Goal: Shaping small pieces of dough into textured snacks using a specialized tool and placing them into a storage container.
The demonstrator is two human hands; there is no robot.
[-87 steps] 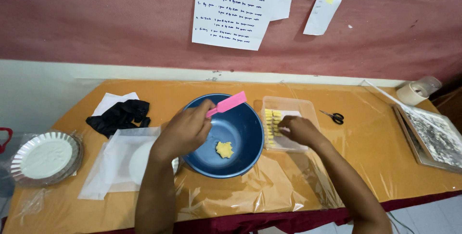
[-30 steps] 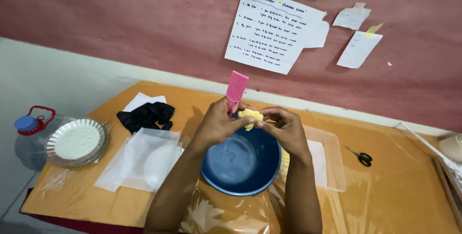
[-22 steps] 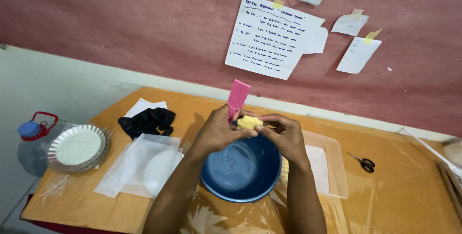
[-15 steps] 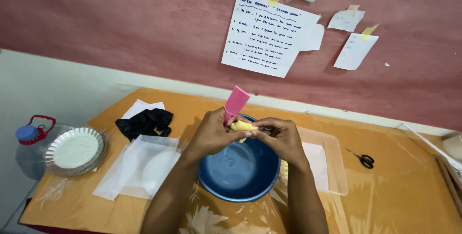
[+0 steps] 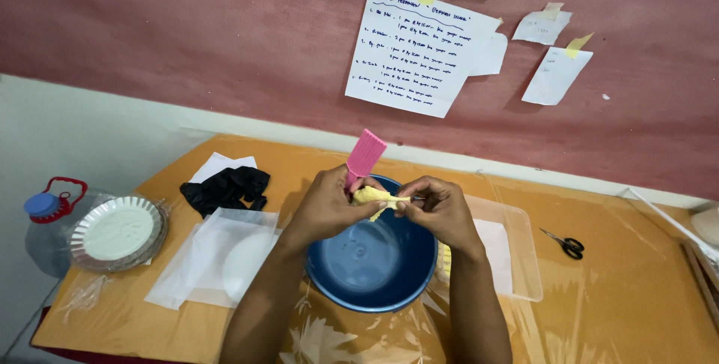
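A blue bowl (image 5: pixel 372 268) stands on the orange table (image 5: pixel 622 289) in front of me. Both my hands are raised over its far rim. My left hand (image 5: pixel 327 207) grips a pink ribbed tool (image 5: pixel 364 156) that sticks up and tilts right. A small piece of yellow dough (image 5: pixel 372 196) is pinched between my left hand and the fingers of my right hand (image 5: pixel 440 210). The bowl's inside looks bare from here.
A clear plastic tray (image 5: pixel 517 252) sits right of the bowl, black scissors (image 5: pixel 565 243) beyond it. To the left lie white sheets (image 5: pixel 217 252), a black cloth (image 5: pixel 225 186), a foil pie tin (image 5: pixel 116 231) and a water jug (image 5: pixel 45 214). Paper notes hang on the red wall (image 5: pixel 187 34).
The dough went from the bowl's bottom up into my hands. Both hands rose over the bowl. In the last second they hold nearly still, and the pink tool tilts slightly right.
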